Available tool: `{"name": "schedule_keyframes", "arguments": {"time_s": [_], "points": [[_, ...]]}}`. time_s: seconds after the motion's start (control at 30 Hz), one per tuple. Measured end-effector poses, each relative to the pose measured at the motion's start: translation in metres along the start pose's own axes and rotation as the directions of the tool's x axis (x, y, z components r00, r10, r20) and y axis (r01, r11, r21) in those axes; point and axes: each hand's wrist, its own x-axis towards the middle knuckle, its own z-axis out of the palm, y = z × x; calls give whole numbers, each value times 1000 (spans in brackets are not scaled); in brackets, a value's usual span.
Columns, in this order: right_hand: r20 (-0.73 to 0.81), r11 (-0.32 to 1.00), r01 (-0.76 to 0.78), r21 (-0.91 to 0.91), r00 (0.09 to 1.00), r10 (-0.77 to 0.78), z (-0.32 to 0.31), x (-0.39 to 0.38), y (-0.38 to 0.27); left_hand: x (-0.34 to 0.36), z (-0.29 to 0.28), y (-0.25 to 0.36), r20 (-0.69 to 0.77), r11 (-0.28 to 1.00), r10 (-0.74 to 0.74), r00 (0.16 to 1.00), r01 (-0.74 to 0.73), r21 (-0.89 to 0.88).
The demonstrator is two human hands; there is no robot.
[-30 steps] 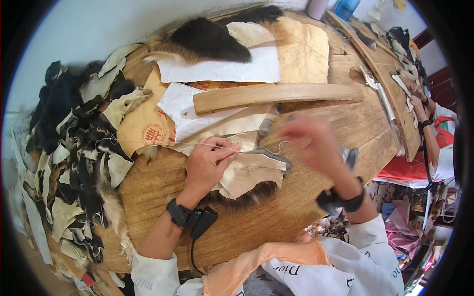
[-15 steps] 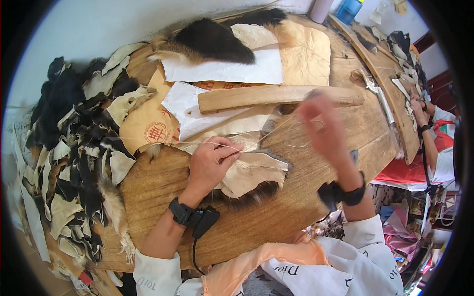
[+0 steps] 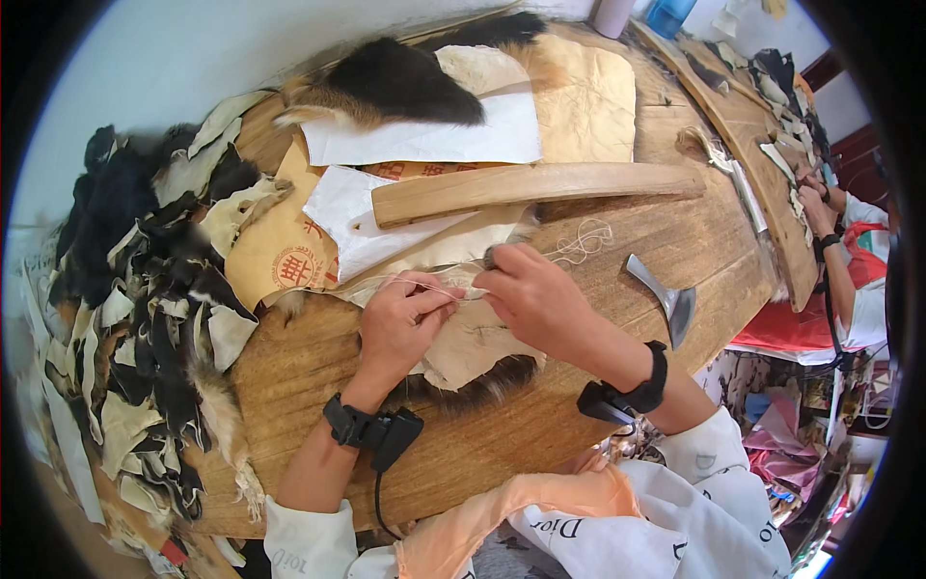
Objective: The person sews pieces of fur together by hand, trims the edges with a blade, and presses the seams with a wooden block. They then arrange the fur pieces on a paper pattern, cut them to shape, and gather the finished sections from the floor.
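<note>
My left hand point(image 3: 395, 323) pinches a thin white thread point(image 3: 584, 241) at the upper edge of a pale skin piece point(image 3: 468, 352) with dark fur underneath. Beside it, my right hand point(image 3: 535, 299) has its fingers closed at the same edge, close to my left fingertips; what they pinch is too small to name. A dark band, perhaps a thimble, shows on a right finger. Thread lies in loose loops to the upper right. A metal fan-shaped blade point(image 3: 666, 304) rests right of my right hand.
A curved wooden bar point(image 3: 540, 183) crosses paper patterns point(image 3: 280, 236) and skins beyond my hands. Black-and-white fur scraps point(image 3: 135, 318) pile at the left; a dark pelt point(image 3: 400, 82) lies at the back. A co-worker's hands point(image 3: 815, 203) are at the right, beyond a long board point(image 3: 752, 164).
My right hand has come down leftward from a raised, blurred position to beside my left hand. The thread loops now lie on the wood, and the blade is uncovered. My left hand stays pinching.
</note>
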Motion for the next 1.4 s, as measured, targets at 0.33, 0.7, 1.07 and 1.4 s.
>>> {"name": "schedule_keyframes", "arguments": {"time_s": [0.33, 0.7, 1.07, 1.4], "points": [[139, 969, 238, -70, 964, -227, 12, 5, 14, -3, 3, -4, -31, 1000, 8, 999, -7, 19], [140, 988, 144, -48, 981, -136, -22, -10, 0, -1, 1, -2, -26, 1000, -10, 1000, 10, 0], [55, 967, 170, -188, 985, -162, 13, -8, -2, 0, 2, 4, -56, 1000, -10, 998, 10, -6], [141, 955, 163, -246, 981, -131, -8, -16, -12, -1, 1, 0, -19, 1000, -10, 1000, 10, 4]]}}
